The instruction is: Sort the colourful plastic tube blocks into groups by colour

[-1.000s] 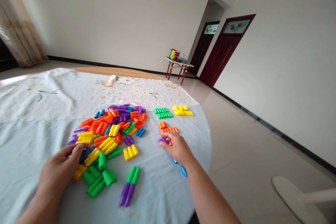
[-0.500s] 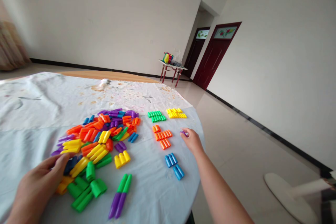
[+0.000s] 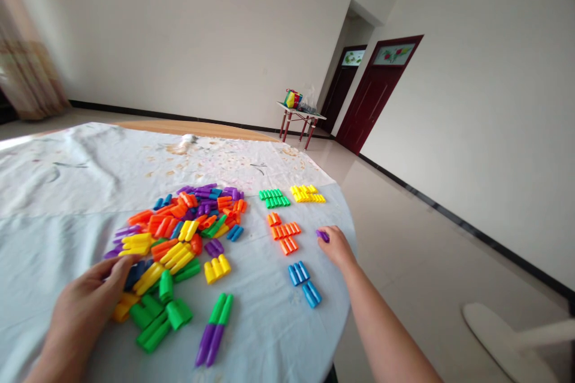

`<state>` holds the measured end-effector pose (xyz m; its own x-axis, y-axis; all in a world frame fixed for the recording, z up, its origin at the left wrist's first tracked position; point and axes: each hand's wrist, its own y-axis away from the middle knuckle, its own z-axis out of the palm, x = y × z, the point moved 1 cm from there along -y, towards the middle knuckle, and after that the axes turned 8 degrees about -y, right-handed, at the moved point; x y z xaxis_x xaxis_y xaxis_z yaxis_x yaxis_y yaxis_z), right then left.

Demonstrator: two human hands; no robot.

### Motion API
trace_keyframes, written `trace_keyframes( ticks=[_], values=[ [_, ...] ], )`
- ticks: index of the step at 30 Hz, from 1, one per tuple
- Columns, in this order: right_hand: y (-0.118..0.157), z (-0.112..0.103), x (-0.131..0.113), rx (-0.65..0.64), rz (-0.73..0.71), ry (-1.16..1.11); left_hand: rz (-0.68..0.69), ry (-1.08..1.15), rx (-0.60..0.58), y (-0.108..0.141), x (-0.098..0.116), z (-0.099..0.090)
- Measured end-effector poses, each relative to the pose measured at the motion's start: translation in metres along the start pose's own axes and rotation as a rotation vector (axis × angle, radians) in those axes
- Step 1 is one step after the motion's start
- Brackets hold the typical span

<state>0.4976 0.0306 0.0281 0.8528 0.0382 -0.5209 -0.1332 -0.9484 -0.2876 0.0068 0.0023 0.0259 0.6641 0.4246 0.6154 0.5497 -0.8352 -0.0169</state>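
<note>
My right hand (image 3: 335, 244) is closed on a small purple piece (image 3: 322, 236) near the table's right edge. Left of it lie orange pieces (image 3: 286, 230), with blue pieces (image 3: 299, 273) nearer me and green pieces (image 3: 274, 198) and yellow pieces (image 3: 307, 194) farther back. My left hand (image 3: 92, 296) rests at the left side of a mixed pile (image 3: 179, 227), thumb and forefinger close together by yellow and dark blue pieces; whether it grips one is unclear. A joined green and purple pair (image 3: 214, 329) lies at the front.
The round table bears a pale cloth (image 3: 256, 311). Beyond it stands a small table (image 3: 302, 112) with a colourful bag (image 3: 293, 99) on top. A white round base (image 3: 498, 335) stands on the floor at the right.
The view has shifted, so the scene sits slightly farther right. The purple piece in my right hand shows more fully and sits lower, near the cloth. My left hand stays beside the pile.
</note>
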Motion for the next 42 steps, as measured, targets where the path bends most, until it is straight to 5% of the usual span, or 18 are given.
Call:
trace_keyframes(
  ticks=[4,8,15,19,23,27,32,42],
  values=[
    [0.001,-0.006,-0.012,0.065,-0.069,-0.017,-0.069,0.069,-0.095,0.009,0.01,-0.008],
    [0.009,-0.007,-0.059,0.146,-0.224,-0.178,-0.047,0.109,-0.09,0.011,0.01,-0.006],
    [0.05,0.027,-0.163,-0.278,-0.424,-0.455,-0.008,0.143,-0.084,0.016,0.014,-0.007],
    [0.067,0.041,-0.187,-0.511,-0.542,-0.526,0.009,0.157,-0.052,0.015,0.011,-0.005],
    [0.067,0.052,-0.193,-0.526,-0.528,-0.531,0.039,0.171,-0.037,0.014,0.01,-0.003],
    [0.046,0.067,-0.199,-0.409,-0.506,-0.499,0.057,0.16,-0.016,0.014,0.011,-0.004],
    [-0.013,0.093,-0.225,-0.264,-0.513,-0.357,0.09,0.158,-0.002,0.014,0.01,-0.005],
    [-0.122,0.158,-0.274,-0.332,-0.331,-0.008,0.163,0.166,0.008,0.015,0.008,-0.002]
  ],
)
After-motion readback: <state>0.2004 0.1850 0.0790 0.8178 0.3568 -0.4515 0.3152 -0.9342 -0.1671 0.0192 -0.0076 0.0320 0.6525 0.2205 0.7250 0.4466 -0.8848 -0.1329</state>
